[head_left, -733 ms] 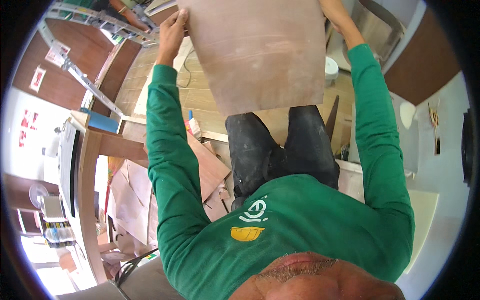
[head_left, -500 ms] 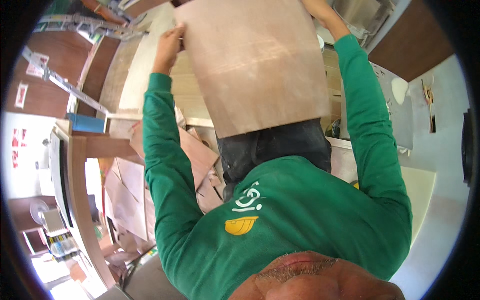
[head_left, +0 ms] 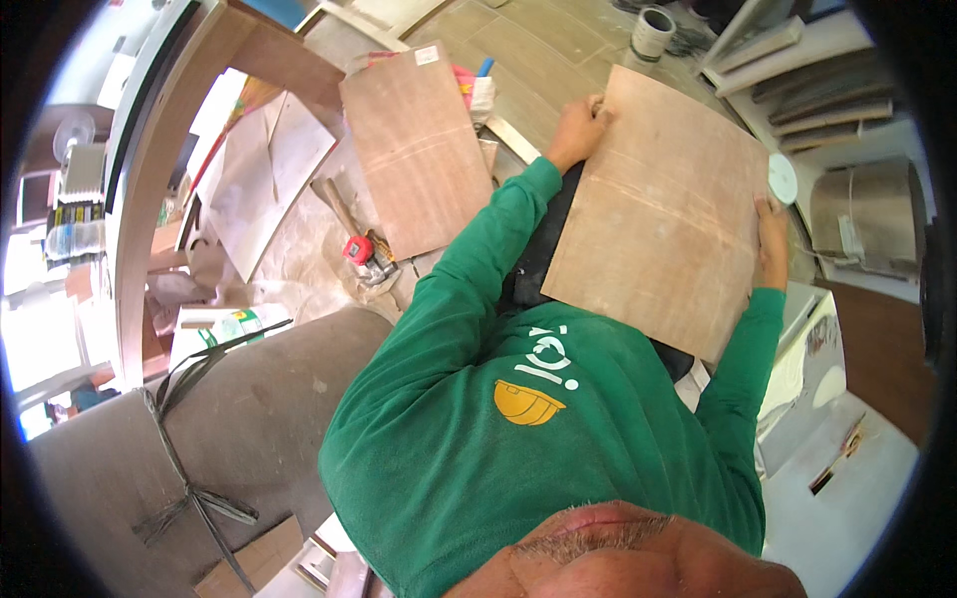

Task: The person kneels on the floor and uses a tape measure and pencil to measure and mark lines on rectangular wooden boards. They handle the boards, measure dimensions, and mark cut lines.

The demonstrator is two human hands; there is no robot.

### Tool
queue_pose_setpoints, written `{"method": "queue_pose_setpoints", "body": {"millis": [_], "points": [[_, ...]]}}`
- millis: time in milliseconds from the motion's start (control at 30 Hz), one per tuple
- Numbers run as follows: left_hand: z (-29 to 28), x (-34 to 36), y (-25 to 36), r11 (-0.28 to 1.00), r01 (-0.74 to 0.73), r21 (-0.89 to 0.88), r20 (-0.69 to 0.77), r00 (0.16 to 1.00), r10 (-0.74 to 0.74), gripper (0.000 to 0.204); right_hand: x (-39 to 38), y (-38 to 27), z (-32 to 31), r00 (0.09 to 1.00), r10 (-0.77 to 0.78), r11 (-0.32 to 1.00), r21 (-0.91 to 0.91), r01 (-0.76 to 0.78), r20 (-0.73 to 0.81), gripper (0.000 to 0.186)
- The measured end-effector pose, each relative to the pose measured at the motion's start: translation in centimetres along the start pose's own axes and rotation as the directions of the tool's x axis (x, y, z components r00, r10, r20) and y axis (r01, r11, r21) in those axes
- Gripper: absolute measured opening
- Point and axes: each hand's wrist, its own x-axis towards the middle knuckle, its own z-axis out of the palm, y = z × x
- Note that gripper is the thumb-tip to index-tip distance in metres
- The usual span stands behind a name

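A thin brown plywood sheet [head_left: 668, 209] is held in front of me, tilted over my lap. My left hand [head_left: 583, 132] has its fingers curled round the sheet's upper left edge. At the opposite edge, my right hand [head_left: 773, 242] grips the sheet, its fingers partly hidden. Left of me lies another plywood sheet [head_left: 424, 149] with a small white label at its top corner. Beside that one are a hammer [head_left: 339, 207] and a red tape measure [head_left: 357, 249].
A large grey roll [head_left: 269, 409] tied with dark cord lies at the lower left. Ahead stands a white tin [head_left: 653, 34] on the tiled floor. Wooden strips [head_left: 827, 60] are stacked at the upper right, near a round white lid [head_left: 783, 179]. Pale offcut sheets [head_left: 264, 179] lie farther left.
My body has turned left, so the surroundings have swung round in view. The held plywood sheet has come lower and to the right in view, with both hands still on it.
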Motion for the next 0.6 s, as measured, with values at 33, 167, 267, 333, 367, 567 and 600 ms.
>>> {"method": "queue_pose_setpoints", "body": {"millis": [33,167,267,333,367,567,600], "points": [[-0.9,-0.4,0.2,0.992,-0.046,0.117,0.011,0.999,0.045,0.051,-1.2,-0.9,-0.1,0.999,-0.035,0.996,-0.086,0.036,0.011,0.05],[-4.2,-3.5,2.1,0.982,0.019,-0.189,0.057,0.998,-0.008,0.051,-3.9,2.5,-3.3,0.998,0.054,0.989,-0.136,-0.058,-0.031,0.061],[-13.2,-8.9,-1.5,0.996,-0.083,-0.028,-0.247,0.966,0.073,0.043,-6.5,-1.1,-4.5,0.975,0.222,0.97,-0.107,-0.22,0.007,0.066],[-20.6,-13.6,-4.1,0.988,-0.011,0.157,-0.424,0.903,0.077,0.035,-6.8,0.4,-7.2,0.981,0.193,0.977,-0.086,-0.195,-0.028,0.069],[-24.3,-15.7,-4.5,0.951,0.12,0.284,-0.468,0.884,0.028,0.031,-7.5,1.3,-8.9,0.979,0.194,0.976,-0.09,-0.199,-0.065,0.069],[-34.9,-27.9,-7.7,0.742,0.608,0.283,-0.632,0.7,-0.333,0.034,-5.4,0.0,-12.5,0.988,0.069,0.99,-0.11,-0.085,-0.14,0.065],[-34.8,-28.9,-7.7,0.693,0.631,0.347,-0.612,0.713,-0.343,0.033,-5.2,-1.9,-11.5,0.992,0.029,0.993,-0.112,-0.043,-0.127,0.065]]}}
